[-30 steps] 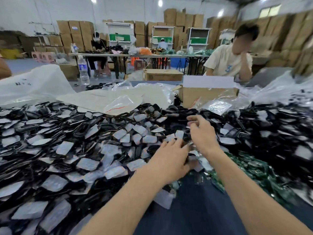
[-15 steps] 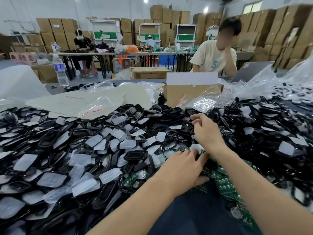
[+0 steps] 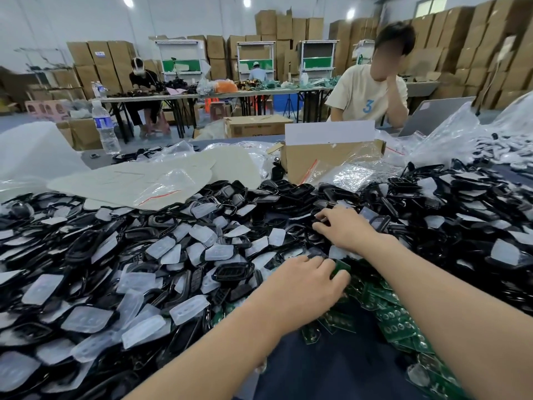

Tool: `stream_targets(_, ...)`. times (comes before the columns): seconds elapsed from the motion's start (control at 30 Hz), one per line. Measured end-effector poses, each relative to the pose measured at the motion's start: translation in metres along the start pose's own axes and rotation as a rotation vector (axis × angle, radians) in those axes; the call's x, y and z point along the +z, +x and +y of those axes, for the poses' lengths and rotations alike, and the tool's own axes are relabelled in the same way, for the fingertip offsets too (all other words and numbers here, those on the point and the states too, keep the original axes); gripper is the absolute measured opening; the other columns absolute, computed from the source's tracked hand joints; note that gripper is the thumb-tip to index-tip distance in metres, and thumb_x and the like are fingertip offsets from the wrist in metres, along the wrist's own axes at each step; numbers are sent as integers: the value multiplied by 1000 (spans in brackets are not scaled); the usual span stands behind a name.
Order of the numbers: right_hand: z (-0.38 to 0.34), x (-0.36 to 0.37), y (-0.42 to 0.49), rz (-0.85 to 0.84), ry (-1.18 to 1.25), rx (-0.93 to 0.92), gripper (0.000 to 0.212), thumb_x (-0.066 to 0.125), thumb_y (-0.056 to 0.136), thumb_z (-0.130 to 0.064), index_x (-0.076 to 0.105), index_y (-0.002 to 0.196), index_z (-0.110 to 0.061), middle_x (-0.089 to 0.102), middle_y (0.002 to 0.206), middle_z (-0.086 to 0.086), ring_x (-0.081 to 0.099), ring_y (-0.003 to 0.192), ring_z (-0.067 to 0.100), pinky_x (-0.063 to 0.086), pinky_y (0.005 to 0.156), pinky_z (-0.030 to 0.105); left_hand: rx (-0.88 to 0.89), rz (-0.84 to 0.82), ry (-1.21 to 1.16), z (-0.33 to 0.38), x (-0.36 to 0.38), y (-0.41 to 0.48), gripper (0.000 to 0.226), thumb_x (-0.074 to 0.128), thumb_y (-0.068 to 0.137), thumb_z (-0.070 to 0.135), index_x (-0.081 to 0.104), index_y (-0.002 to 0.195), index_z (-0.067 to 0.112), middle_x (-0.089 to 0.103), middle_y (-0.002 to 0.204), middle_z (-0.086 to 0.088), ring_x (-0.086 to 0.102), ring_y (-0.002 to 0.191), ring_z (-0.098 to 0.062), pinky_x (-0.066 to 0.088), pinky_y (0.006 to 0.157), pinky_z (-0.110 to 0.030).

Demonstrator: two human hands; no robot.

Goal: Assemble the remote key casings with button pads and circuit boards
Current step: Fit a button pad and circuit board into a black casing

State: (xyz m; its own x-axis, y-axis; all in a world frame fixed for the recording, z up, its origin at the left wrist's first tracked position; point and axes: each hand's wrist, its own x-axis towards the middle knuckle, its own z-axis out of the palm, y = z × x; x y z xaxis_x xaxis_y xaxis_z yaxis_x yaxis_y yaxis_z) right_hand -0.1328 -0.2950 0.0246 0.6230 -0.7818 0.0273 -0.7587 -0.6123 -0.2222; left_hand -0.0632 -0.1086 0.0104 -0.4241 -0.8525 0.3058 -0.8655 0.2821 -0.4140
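A wide heap of black key casings and translucent white button pads covers the table. Green circuit boards lie in a pile at the near right. My left hand rests at the edge of that pile, fingers curled over one green board. Farther back, my right hand reaches into the black heap, thumb and forefinger pinching a black casing.
Bare dark blue tabletop shows between my forearms. Behind the heap lie white foam sheets, a cardboard box, crinkled plastic bags and a water bottle. A person sits opposite beside a laptop.
My view has swung left, bringing the circuit boards in front of me. My left hand has closed over a green board, and my right hand has stretched further into the black casings.
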Motion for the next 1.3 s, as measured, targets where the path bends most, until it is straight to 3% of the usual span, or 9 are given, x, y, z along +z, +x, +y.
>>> stream_targets(0.13,-4,0,7,-43,3,29,46,55,101,-45,54,140,-21,60,136,8,51,128,31,45,104,46,-32,39,-66,-12,1,-15,25,64,93,32,62,117,23,62,97,9,61,85,-10,47,73,-22)
stream_targets(0.33,-6,-3,5,-59,188,71,26,57,101,-29,68,121,-18,71,115,9,61,114,32,46,103,46,-404,141,-520,-16,-11,-34,33,37,99,44,58,119,27,61,111,17,54,106,-5,45,97,-28)
stream_targets(0.4,-10,-6,0,19,236,64,24,54,102,-28,69,116,-16,73,107,11,64,100,30,51,93,43,-560,230,-659,-19,-15,-43,21,46,97,42,59,110,32,55,99,28,51,101,1,45,93,-23)
stream_targets(0.47,-17,-10,-8,104,335,48,21,52,102,-25,69,107,-13,73,95,13,63,76,23,50,70,34,-725,342,-812,-22,-20,-52,7,59,95,36,59,101,39,56,93,25,55,92,-1,43,82,-13)
stream_targets(0.57,-35,-16,-26,199,578,38,13,53,102,-21,65,105,-21,72,77,3,68,63,14,48,54,27,-963,463,-1018,-27,-28,-70,18,67,93,33,62,98,49,66,97,17,60,91,4,40,74,-4)
stream_targets(0.77,-98,2,-71,60,1402,-53,24,57,102,-9,63,117,-27,74,102,12,73,66,15,55,59,20,-1165,719,-1225,-43,-37,-111,15,73,90,23,73,88,38,75,91,20,66,89,6,47,75,-12)
stream_targets(0.97,-142,29,-89,-66,1629,-89,29,58,100,-2,70,115,-24,68,81,1,67,67,11,53,62,19,-1288,782,-1260,-56,-32,-136,15,68,94,21,73,92,35,73,84,13,68,72,0,53,67,-16)
stream_targets(1.13,-152,34,-95,-130,1741,-81,30,54,100,3,71,110,-19,78,85,1,75,80,14,56,69,17,-1308,890,-1306,-60,-32,-136,7,67,96,21,69,98,27,74,88,5,71,80,-11,58,79,-28)
stream_targets(1.3,-156,41,-99,-175,1757,-72,22,53,102,-4,69,111,-17,79,95,5,76,87,18,57,72,17,-1285,910,-1322,-57,-33,-134,6,68,94,23,68,98,26,74,81,10,66,70,-1,52,68,-15)
